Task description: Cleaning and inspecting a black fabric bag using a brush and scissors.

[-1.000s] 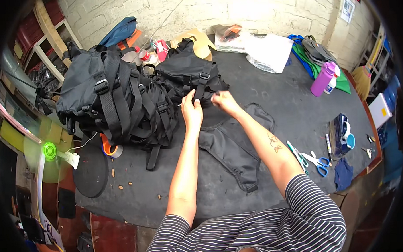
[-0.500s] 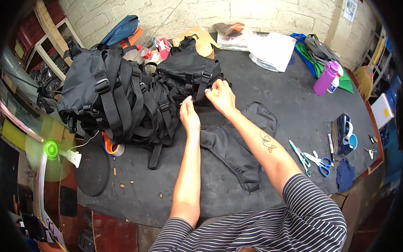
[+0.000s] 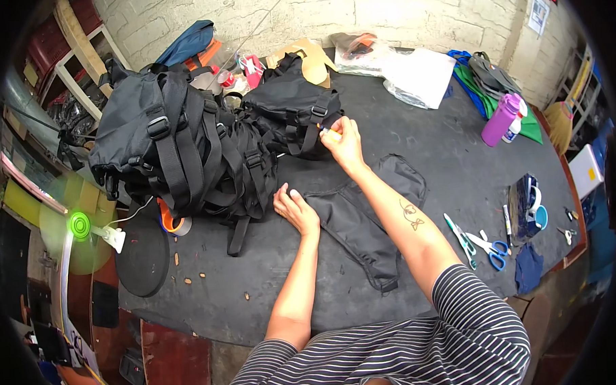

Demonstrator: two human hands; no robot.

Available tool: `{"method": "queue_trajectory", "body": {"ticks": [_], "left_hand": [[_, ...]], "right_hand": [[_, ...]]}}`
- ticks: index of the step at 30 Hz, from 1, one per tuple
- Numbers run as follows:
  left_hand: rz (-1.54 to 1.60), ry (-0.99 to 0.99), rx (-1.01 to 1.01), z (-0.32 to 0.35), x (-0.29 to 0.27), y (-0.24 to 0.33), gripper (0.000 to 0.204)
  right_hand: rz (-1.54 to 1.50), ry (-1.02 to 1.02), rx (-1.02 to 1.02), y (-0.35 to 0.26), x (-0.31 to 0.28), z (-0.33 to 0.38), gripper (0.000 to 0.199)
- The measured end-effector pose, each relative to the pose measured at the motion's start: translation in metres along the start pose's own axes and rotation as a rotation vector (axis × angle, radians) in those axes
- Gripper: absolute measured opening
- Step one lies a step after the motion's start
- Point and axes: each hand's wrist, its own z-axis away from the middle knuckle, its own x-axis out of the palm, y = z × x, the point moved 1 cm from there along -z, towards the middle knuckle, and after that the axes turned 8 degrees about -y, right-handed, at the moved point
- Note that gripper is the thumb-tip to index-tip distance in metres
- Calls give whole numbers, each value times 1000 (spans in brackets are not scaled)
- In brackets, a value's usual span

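My right hand (image 3: 342, 145) grips a small yellow lighter (image 3: 332, 134), its tip toward the side of a smaller black bag (image 3: 288, 105) with straps and a buckle. My left hand (image 3: 298, 210) is open, fingers apart, low over the table between a large black backpack (image 3: 133, 134) and a flat black fabric piece (image 3: 363, 224). Nothing shows in that hand. The backpack lies on its side with many straps and buckles hanging over it. The fabric piece curves under my right forearm.
Green-handled scissors (image 3: 461, 240) and blue-handled scissors (image 3: 492, 248) lie at the right beside a marker (image 3: 506, 225). Behind them stands a purple bottle (image 3: 501, 120). A small green fan (image 3: 80, 226) spins at the left, near an orange tape roll (image 3: 173, 219).
My left hand has moved down from beside the smaller bag toward the table and its fingers have spread. My right hand has shifted slightly, keeping hold of the lighter.
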Motion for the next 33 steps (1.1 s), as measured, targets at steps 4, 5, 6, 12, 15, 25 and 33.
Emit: {"method": "queue_trajectory", "body": {"ticks": [4,5,6,12,15,25,33], "left_hand": [[-21,-31,-25,1,0,-1,37],[-31,-36,-15,1,0,-1,36],[-31,-34,-15,1,0,-1,36],[-85,-18,-10,0,0,2,29],[-93,-24,-21,0,0,2,29],[-100,-48,-34,-1,1,1,29],[-95,-78,-66,0,1,1,30]], "right_hand": [[-29,51,-3,-1,-3,-5,31],[-32,49,-11,-2,-4,-7,31],[-33,48,-12,-3,-4,-7,31],[45,-77,-37,2,-1,6,33],[63,-122,-20,5,5,17,33],[123,-269,-64,12,24,47,35],[-20,-160,159,22,17,33,40]]}}
